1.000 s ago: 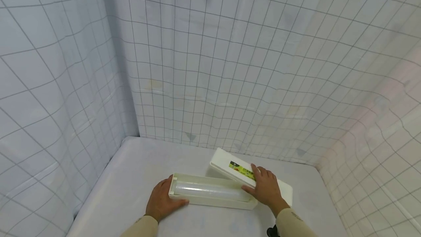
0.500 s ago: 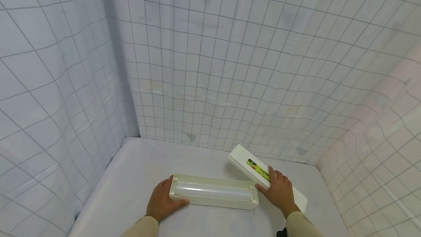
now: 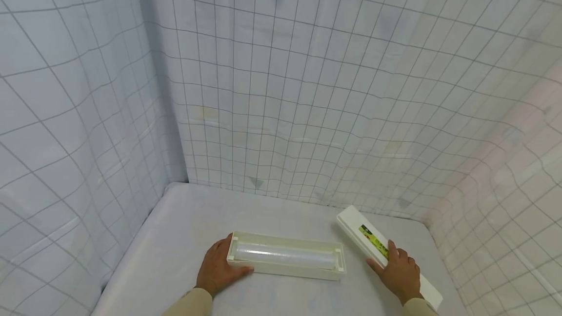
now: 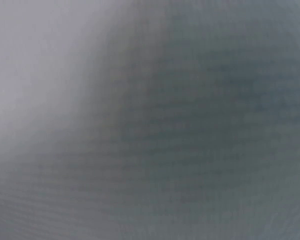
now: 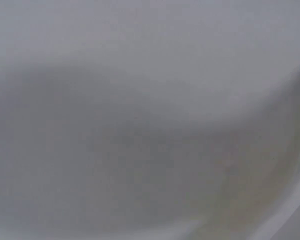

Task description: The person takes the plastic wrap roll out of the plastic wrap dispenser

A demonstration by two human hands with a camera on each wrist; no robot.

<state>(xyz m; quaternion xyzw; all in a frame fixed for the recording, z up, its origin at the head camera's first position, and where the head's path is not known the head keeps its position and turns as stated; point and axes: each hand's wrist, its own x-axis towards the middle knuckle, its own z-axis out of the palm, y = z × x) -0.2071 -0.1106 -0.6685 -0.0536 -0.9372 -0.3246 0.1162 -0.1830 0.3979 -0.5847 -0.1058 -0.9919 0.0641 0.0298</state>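
In the head view a long cream box [image 3: 298, 271] lies uncovered on the white surface, with a roll of clear plastic film [image 3: 285, 255] inside it. My left hand [image 3: 218, 268] grips the box's left end, thumb along the near side and fingers behind. To the right, my right hand [image 3: 400, 272] holds a long white lid [image 3: 351, 219] across its width, thumb on the near edge and fingers over the top. The lid bears a green and yellow label [image 3: 374, 242], partly under the fingers, and slants from far left to near right. Both wrist views are a grey blur.
A white covered table [image 3: 272, 208] carries the box. White sheets with a dark grid form a back wall [image 3: 281, 111], a left wall [image 3: 66, 135] and a right wall [image 3: 505, 199] close around it.
My right hand has drawn the lid off the box's right end and carried it to the right and nearer, turning it more steeply. The left hand and the box have stayed put.
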